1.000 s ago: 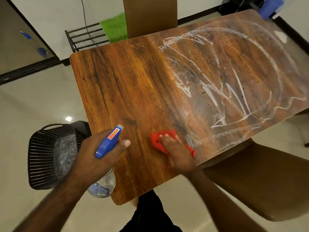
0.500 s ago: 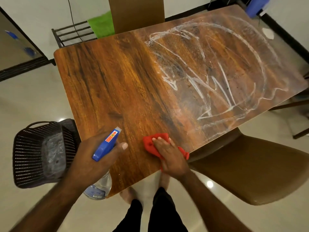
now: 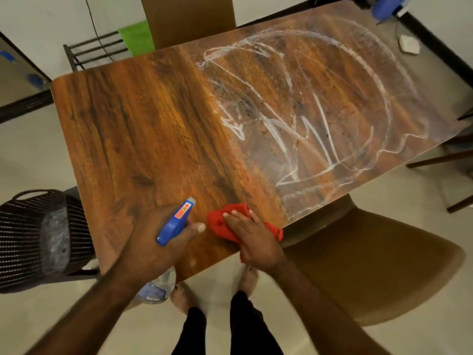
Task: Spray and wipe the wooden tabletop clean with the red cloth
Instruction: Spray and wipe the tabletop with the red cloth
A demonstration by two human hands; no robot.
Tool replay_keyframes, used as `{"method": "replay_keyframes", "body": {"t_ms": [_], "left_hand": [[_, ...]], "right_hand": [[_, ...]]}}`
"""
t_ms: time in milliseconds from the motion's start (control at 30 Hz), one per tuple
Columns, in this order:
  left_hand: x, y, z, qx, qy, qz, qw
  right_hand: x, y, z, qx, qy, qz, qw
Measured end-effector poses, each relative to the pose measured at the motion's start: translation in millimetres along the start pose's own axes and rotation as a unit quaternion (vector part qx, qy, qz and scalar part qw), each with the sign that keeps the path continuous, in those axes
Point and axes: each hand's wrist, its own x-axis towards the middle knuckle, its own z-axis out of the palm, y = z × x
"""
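The wooden tabletop (image 3: pixel 158 129) fills the middle of the view. Its right half carries white streaks of foam (image 3: pixel 302 119) in loops and zigzags. My right hand (image 3: pixel 253 237) presses flat on the red cloth (image 3: pixel 221 222) near the table's near edge. My left hand (image 3: pixel 153 242) grips a spray bottle (image 3: pixel 176 221) with a blue trigger head, its nozzle pointing toward the far right. The clear bottle body hangs below my left hand, past the table edge.
A black slatted basket (image 3: pixel 28 239) stands on the floor at the left. A brown chair (image 3: pixel 363 265) sits tucked at the near right and another chair back (image 3: pixel 189 19) at the far side. A black rack (image 3: pixel 92 49) with a green cloth stands behind.
My right hand and the cloth have stayed near the table's near edge, shifting slightly left toward the spray bottle. The view has tilted down, so my feet now show.
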Motion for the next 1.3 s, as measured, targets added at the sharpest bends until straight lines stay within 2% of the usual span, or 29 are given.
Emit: {"method": "replay_keyframes", "body": {"t_ms": [100, 200, 333, 433, 533, 733, 800, 867, 933, 1000, 1067, 1133, 1200, 1300], "left_hand": [[14, 5, 17, 0.049, 0.037, 0.009, 0.998], [21, 10, 29, 0.111, 0.065, 0.037, 0.991], [26, 13, 37, 0.099, 0.076, 0.048, 0.991], [21, 13, 42, 0.082, 0.089, 0.030, 0.992], [13, 27, 50, 0.069, 0.109, 0.027, 0.991], [5, 30, 49, 0.047, 0.100, -0.007, 0.994], [0, 29, 51, 0.018, 0.092, -0.012, 0.996], [-5, 34, 56, -0.018, 0.094, -0.016, 0.995], [-3, 37, 61, -0.031, 0.087, -0.026, 0.995], [2, 34, 66, -0.012, 0.092, -0.032, 0.995], [4, 36, 68, 0.011, 0.096, -0.032, 0.995], [3, 38, 68, 0.009, 0.104, -0.028, 0.994], [2, 40, 69, 0.023, 0.099, -0.014, 0.995], [3, 40, 71, 0.034, 0.085, -0.004, 0.996]], "right_hand": [[-17, 43, -40, 0.063, 0.068, 0.127, 0.988], [-23, 95, -76, 0.033, 0.158, 0.249, 0.955], [-13, 138, -97, 0.002, 0.206, 0.305, 0.930], [-5, 132, -90, 0.007, 0.227, 0.322, 0.919], [-7, 125, -84, 0.002, 0.236, 0.310, 0.921], [-8, 116, -81, -0.045, 0.165, 0.245, 0.954], [-6, 94, -70, -0.047, 0.110, 0.180, 0.976], [-7, 64, -49, -0.038, 0.040, 0.067, 0.996], [-9, 45, -33, -0.033, -0.017, -0.024, 0.999], [-7, 54, -38, -0.036, -0.050, -0.071, 0.996], [-3, 83, -58, -0.039, -0.032, -0.061, 0.997], [6, 117, -84, -0.021, 0.050, 0.020, 0.998], [18, 137, -101, -0.028, 0.127, 0.118, 0.984], [25, 114, -85, -0.034, 0.156, 0.186, 0.969]]}}
